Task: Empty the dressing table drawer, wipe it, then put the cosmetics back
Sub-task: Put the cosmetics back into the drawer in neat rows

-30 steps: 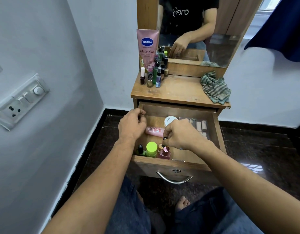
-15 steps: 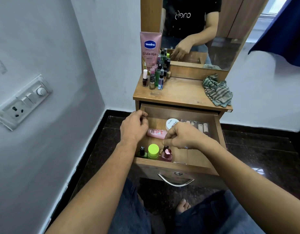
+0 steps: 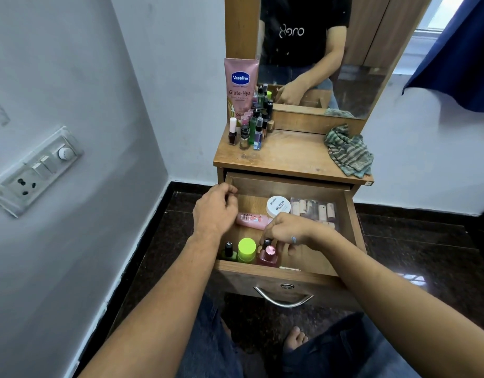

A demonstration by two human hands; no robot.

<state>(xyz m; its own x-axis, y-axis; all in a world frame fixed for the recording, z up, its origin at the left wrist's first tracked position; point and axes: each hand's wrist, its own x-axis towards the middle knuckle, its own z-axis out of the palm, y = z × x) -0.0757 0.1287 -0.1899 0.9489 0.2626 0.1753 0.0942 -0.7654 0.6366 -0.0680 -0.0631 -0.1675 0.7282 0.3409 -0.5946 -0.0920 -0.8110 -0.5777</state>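
A: What's around the wooden dressing table (image 3: 287, 159)?
B: Pale walls, dark floor; a striped cloth (image 3: 348, 151) lies on top.
A: The hands?
B: The drawer (image 3: 350, 214) is open, cosmetics inside. The right hand (image 3: 287, 231) pinches a black-capped bottle (image 3: 266, 242); the left hand (image 3: 215, 211) is curled at the drawer's left wall, its grip unclear.

Right hand (image 3: 287, 230) hides its fingertips (and the small bottle (image 3: 266, 242)).

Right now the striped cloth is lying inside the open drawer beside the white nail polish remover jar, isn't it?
Not quite: the head view shows the striped cloth lying on the table top, at its right end. The white nail polish remover jar is indeed inside the open drawer.
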